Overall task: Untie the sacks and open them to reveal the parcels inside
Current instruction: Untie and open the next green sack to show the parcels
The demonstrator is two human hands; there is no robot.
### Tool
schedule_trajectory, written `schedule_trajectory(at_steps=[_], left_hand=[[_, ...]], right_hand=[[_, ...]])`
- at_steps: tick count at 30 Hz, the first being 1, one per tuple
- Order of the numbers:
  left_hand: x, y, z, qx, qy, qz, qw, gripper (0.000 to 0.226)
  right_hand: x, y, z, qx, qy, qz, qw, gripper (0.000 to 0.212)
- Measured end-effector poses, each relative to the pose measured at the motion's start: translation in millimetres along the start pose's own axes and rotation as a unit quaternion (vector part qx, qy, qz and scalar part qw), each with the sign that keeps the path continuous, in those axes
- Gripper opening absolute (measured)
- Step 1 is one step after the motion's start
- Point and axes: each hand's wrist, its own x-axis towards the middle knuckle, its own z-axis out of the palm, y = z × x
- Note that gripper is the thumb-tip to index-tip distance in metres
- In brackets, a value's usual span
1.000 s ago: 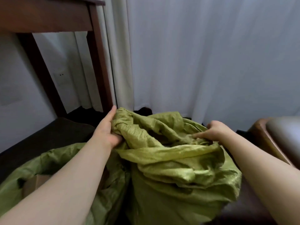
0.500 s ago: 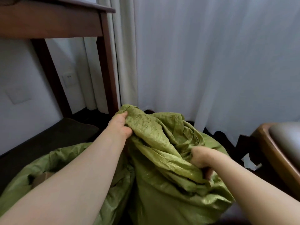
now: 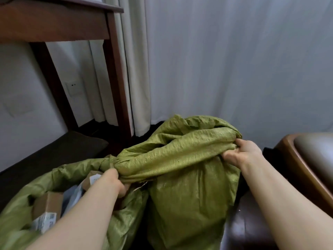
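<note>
Green woven sack (image 3: 189, 186) top edge stretched btwn left hand (image 3: 113, 181) & right hand (image 3: 241, 152), both clenched on it

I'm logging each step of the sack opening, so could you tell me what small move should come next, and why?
Probably draw both hands apart to spread the mouth. The left hand and right hand each grip the gathered top of the right sack, whose folds hide its contents, while the left sack already shows cardboard parcels.
</note>
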Motion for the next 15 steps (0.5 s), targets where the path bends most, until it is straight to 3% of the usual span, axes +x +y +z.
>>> schedule_trajectory(at_steps=[1, 3, 5, 7, 9, 12, 13, 15], left_hand=[[4.4, -0.4, -1.1, 0.065, 0.010, 0.015, 0.998, 0.025], [21.6, -1.2, 4.1, 0.202, 0.047, 0.126, 0.970, 0.033], [18.9, -1.8, 19.9, 0.269, 0.098, 0.287, 0.914, 0.041], [-3.4, -1.8, 38.5, 0.295, 0.094, 0.448, 0.839, 0.047], [-23.0, -8.4, 63.3, 0.387, -0.018, 0.564, 0.729, 0.059], [-44.6, -37.5, 99.2, 0.672, -0.109, 0.572, 0.458, 0.109], [-43.7, -45.8, 107.2, 0.727, -0.110, 0.555, 0.389, 0.125], [-31.8, -58.7, 117.9, 0.776, -0.105, 0.537, 0.315, 0.139]], right_hand=[[1.1, 2.4, -1.7, -0.033, -0.001, 0.005, 0.999, 0.040], [1.3, 10.0, -1.5, -0.109, -0.015, 0.020, 0.994, 0.039], [0.7, 14.8, -0.5, -0.157, -0.027, 0.029, 0.987, 0.038], [-2.4, 16.0, -2.3, -0.183, -0.043, 0.045, 0.981, 0.035], [-4.4, 15.0, -8.0, -0.222, -0.060, 0.061, 0.971, 0.030], [-9.0, 9.0, -17.1, -0.288, -0.065, 0.063, 0.953, 0.054], [-12.0, 6.0, -19.1, -0.304, -0.069, 0.070, 0.948, 0.055], [-17.9, -0.4, -22.7, -0.356, -0.075, 0.080, 0.928, 0.038]])
